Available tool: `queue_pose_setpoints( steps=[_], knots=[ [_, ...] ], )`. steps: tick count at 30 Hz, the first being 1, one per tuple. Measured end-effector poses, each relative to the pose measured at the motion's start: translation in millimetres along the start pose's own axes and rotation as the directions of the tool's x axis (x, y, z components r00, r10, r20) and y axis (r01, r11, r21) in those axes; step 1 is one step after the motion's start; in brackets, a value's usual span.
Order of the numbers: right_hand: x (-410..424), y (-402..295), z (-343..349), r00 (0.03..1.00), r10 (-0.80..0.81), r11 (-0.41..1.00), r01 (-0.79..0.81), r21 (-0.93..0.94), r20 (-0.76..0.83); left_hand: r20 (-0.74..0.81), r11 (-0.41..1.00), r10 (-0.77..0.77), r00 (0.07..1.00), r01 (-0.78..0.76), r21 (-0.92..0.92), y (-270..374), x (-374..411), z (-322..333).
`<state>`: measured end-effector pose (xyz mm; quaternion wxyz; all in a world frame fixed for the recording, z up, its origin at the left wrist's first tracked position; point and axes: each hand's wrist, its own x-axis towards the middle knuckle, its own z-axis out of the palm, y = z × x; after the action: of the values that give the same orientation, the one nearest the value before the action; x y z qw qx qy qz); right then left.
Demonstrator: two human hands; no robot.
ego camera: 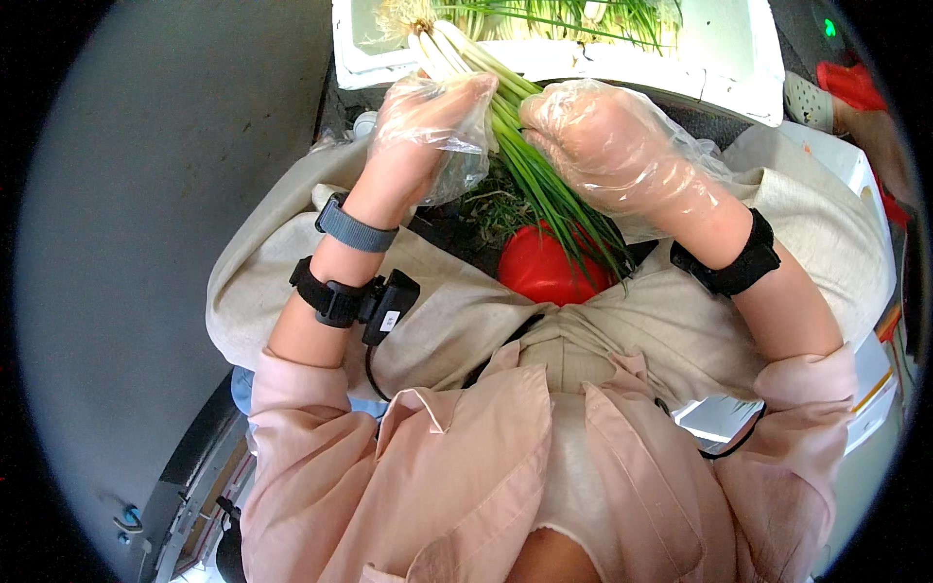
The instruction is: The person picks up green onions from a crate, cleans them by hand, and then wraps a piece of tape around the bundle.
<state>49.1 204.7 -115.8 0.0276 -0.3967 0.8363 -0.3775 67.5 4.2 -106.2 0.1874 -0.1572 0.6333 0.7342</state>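
Note:
A bunch of green onions (510, 120) slants from the upper middle down to the right, its pale roots at the top over the rim of a white foam box (641, 76). My left hand (437, 116), in a clear plastic glove, is closed around the white stems just below the roots. My right hand (590, 127), gloved the same way, has its fingers curled at the green stalks' right side; whether it grips any is hidden. The leaf ends hang over a red round object (550, 266) between my knees. More green onions (568, 25) lie inside the box.
Loose green trimmings (499, 208) lie on the dark floor between my legs. A grey panel (175, 182) stands at the left. At the upper right is another person's foot in a light clog (809, 102). A white container (867, 393) stands at the right.

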Motion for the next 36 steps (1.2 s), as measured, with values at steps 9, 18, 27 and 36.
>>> queue_pose_setpoints(
  steps=[9,18,27,36],
  knots=[
    [5,2,-10,0.997,0.066,0.986,-0.071,0.151,0.042,0.003,0.987,0.019,1.0,-0.02,0.159,1,-1,1],
    [8,10,-35,0.937,0.29,0.947,-0.31,0.084,0.193,-0.064,0.962,0.011,0.998,0.007,0.272,0,0,-8],
    [-15,13,-37,0.612,0.599,0.79,-0.348,-0.505,0.516,-0.126,0.979,0.104,0.987,-0.079,0.187,8,-3,-13],
    [-9,5,-34,0.941,0.276,0.945,-0.228,-0.236,0.195,0.006,0.981,0.162,0.987,-0.16,-0.114,11,-6,-18]
  ],
)
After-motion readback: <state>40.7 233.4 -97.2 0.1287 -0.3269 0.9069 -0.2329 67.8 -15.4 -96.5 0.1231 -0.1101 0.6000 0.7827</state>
